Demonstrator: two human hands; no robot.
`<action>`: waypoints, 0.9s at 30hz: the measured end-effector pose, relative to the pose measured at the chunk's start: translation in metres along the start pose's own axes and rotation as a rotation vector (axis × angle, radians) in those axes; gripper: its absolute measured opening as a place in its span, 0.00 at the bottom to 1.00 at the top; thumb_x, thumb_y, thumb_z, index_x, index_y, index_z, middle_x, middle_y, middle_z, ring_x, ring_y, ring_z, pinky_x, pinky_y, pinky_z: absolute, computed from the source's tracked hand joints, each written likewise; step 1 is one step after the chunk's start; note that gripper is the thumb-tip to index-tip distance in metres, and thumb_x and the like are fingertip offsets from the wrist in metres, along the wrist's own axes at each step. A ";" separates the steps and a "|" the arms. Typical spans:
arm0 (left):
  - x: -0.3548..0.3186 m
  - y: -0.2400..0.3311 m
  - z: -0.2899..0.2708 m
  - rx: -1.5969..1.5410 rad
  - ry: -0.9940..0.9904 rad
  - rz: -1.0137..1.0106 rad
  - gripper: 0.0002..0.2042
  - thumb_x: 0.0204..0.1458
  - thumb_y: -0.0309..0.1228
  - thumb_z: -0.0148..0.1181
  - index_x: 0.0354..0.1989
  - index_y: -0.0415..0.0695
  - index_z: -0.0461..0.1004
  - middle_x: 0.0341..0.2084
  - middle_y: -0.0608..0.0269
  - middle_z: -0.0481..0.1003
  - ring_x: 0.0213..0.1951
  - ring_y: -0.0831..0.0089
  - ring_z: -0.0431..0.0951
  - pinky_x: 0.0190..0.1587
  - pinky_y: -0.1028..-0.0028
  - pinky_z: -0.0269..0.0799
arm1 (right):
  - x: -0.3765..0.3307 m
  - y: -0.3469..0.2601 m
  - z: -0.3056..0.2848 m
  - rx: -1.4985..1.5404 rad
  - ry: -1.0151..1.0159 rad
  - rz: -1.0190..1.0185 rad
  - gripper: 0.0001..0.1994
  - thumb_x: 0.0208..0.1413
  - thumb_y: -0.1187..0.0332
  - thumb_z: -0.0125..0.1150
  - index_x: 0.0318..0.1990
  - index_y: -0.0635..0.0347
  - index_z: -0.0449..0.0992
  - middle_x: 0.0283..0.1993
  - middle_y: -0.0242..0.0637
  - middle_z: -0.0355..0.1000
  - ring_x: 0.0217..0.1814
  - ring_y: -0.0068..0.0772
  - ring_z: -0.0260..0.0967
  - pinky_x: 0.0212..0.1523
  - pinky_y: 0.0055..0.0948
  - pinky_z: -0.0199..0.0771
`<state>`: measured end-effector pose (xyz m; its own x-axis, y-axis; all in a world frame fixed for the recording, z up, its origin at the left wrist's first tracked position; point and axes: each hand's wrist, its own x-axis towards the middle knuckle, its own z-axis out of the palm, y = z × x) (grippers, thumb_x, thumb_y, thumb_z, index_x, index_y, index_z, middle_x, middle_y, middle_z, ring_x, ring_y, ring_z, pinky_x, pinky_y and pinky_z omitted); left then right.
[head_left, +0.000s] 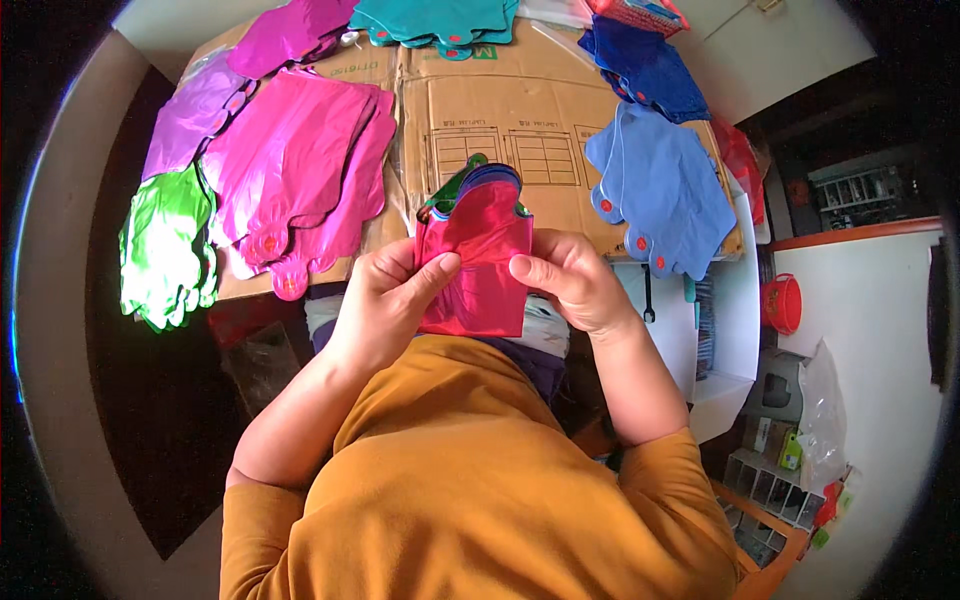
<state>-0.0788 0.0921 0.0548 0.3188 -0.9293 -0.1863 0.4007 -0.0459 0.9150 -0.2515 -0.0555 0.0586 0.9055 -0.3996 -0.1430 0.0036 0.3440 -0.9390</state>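
Both my hands hold a small stack of shiny plastic pieces (pixel 478 290) in front of my waist, at the near edge of the cardboard. Its top layer is see-through pinkish red, and green and blue layers show at the rounded upper end. My left hand (pixel 392 288) grips the left side, thumb lying on the front. On the right side my right hand (pixel 578 283) pinches the edge, thumb in front and fingers mostly hidden behind. A pink pile of flat shiny pieces (pixel 300 150) lies beyond my left hand, and a light blue pile (pixel 665 190) beyond my right.
Flattened cardboard (pixel 560 95) covers the work surface. Around it lie bright green (pixel 165 245), purple (pixel 190 125), magenta (pixel 295 35), teal (pixel 435 18) and dark blue (pixel 652 68) piles. At the right are a red bucket (pixel 781 304) and a white box (pixel 728 330).
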 end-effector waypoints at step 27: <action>0.072 0.001 -0.014 0.574 0.196 0.122 0.10 0.60 0.30 0.61 0.33 0.33 0.78 0.19 0.73 0.72 0.24 0.86 0.64 0.25 0.76 0.63 | 0.012 0.012 -0.002 -1.193 0.509 -0.763 0.23 0.50 0.68 0.71 0.55 0.63 0.74 0.50 0.45 0.75 0.47 0.45 0.73 0.49 0.38 0.74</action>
<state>-0.0437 0.0305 0.0369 0.5068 -0.8583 -0.0807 -0.1574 -0.1842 0.9702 -0.2414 -0.0573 0.0448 0.6046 -0.4890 0.6287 -0.1721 -0.8509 -0.4963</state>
